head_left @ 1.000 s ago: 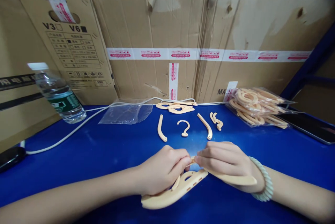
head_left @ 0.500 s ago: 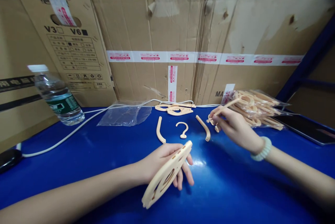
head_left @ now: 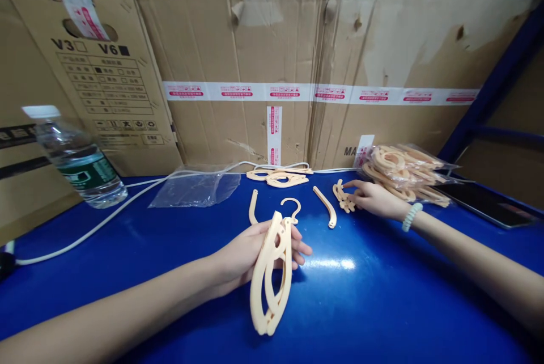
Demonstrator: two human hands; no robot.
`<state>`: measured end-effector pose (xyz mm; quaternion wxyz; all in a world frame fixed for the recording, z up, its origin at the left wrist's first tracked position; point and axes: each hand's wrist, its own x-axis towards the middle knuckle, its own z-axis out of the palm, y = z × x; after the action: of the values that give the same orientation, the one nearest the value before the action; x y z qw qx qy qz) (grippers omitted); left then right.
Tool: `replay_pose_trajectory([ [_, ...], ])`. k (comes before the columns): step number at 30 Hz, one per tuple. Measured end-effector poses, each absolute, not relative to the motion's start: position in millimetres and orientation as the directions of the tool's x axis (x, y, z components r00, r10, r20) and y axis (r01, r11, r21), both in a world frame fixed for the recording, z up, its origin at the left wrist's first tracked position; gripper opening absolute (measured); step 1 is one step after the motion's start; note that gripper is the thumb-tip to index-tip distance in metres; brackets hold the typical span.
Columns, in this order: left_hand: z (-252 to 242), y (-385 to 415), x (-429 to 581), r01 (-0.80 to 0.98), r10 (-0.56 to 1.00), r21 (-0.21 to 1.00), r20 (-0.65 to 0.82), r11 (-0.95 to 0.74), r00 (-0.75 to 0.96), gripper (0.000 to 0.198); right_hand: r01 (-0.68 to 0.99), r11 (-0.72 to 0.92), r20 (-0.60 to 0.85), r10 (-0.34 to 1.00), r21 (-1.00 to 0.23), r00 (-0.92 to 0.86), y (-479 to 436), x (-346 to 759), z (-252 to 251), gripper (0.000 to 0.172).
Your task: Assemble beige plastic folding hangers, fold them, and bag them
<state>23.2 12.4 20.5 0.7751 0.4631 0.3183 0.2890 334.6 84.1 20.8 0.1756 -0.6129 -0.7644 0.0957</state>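
My left hand point(head_left: 246, 250) holds a cream folded plastic hanger body point(head_left: 258, 290), its fingers behind the piece. At the right, my right hand point(head_left: 376, 199) has its fingertips on a small pile of cream parts point(head_left: 343, 197); whether a part is pinched between them is too small to tell. A cream hook point(head_left: 293, 203) lies just beyond the held piece. One curved arm piece point(head_left: 325, 207) rests right of the hook, and another curved piece point(head_left: 253, 205) lies to its left, partly hidden by my left hand.
More hanger parts point(head_left: 284, 178) lie at the back near a clear plastic bag point(head_left: 195, 187) and white cable. Bagged hangers point(head_left: 403, 174) and a dark tablet-like device point(head_left: 488, 204) are at the right. A water bottle point(head_left: 80, 163) stands left, before cardboard point(head_left: 238, 126).
The hanger body in my left hand has turned more upright and shows its openings. My right hand no longer holds up the long thin piece and has lowered to the small pile.
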Motion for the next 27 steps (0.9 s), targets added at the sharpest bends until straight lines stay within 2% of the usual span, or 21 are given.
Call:
replay_pose_trajectory([
  [5, 19, 16, 23, -0.178, 0.754, 0.902, -0.205, 0.393, 0.624, 0.018, 0.948, 0.182, 0.256, 0.960, -0.260, -0.114, 76, 329, 24, 0.031],
  [6, 19, 16, 23, -0.189, 0.755, 0.900, -0.197, 0.392, 0.625, 0.018, 0.950, 0.194, 0.298, 0.947, -0.246, -0.116, 71, 324, 27, 0.032],
  [8, 18, 16, 23, -0.207, 0.761, 0.896, -0.192, 0.394, 0.620, 0.018, 0.919, 0.322, 0.412, 0.887, -0.230, -0.207, 55, 306, 33, 0.032],
  [9, 18, 16, 23, -0.211, 0.765, 0.893, -0.195, 0.397, 0.614, 0.018, 0.855, 0.473, 0.512, 0.799, -0.213, -0.315, 44, 295, 36, 0.030],
  [11, 17, 15, 23, -0.222, 0.773, 0.885, -0.206, 0.408, 0.600, 0.019, 0.653, 0.750, 0.640, 0.553, -0.104, -0.533, 20, 270, 40, 0.028],
  [13, 17, 14, 24, -0.227, 0.778, 0.877, -0.223, 0.423, 0.588, 0.020, 0.430, 0.903, 0.577, 0.341, 0.020, -0.742, -4, 248, 40, 0.028],
  [16, 17, 13, 26, -0.259, 0.808, 0.861, -0.252, 0.439, 0.532, 0.021, 0.260, 0.956, 0.509, 0.160, 0.133, -0.846, -25, 227, 32, 0.020],
  [18, 18, 11, 27, -0.299, 0.822, 0.838, -0.269, 0.456, 0.502, 0.030, 0.233, 0.956, 0.501, 0.117, 0.175, -0.858, -28, 222, 26, 0.018],
  [21, 19, 9, 28, -0.334, 0.822, 0.824, -0.250, 0.458, 0.511, 0.046, 0.267, 0.943, 0.511, 0.133, 0.197, -0.849, -24, 223, 18, 0.019],
  [24, 17, 5, 29, -0.297, 0.844, 0.888, -0.162, 0.350, 0.511, 0.030, 0.303, 0.930, 0.542, 0.147, 0.210, -0.827, -21, 225, 15, 0.018],
  [27, 14, 2, 29, -0.181, 0.852, 0.958, -0.101, 0.223, 0.513, 0.019, 0.315, 0.928, 0.561, 0.155, 0.201, -0.813, -22, 225, 14, 0.020],
])
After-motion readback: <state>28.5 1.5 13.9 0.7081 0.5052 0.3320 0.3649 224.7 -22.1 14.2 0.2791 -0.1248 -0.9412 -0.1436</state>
